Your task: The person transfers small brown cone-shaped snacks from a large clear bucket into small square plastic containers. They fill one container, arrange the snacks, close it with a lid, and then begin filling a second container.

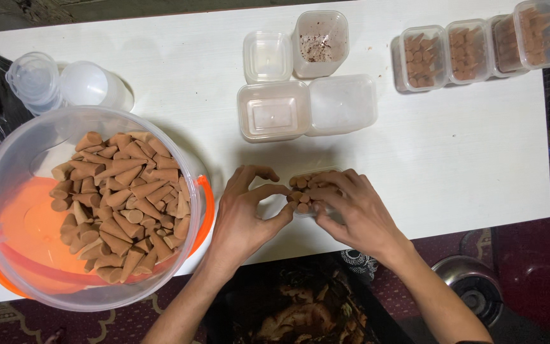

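Both grips close on a small clear tub (316, 191) packed with brown incense cones at the bench's near edge: left hand (244, 213) pinching, right hand (351, 207) cupping. Light, crumbly; likely best held by the walls.

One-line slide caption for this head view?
Both hands, left hand and right hand, press brown cones into a small clear box beside a cone-filled tub.

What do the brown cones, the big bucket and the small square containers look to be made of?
Brown cones: matte, chalky pressed powder by the look, likely incense; dusty residue in the empty tub fits.
Big bucket: clear glossy plastic, orange base showing through.
Small square containers: thin translucent plastic, slightly frosted.
The left hand and right hand hold one, partly hidden.
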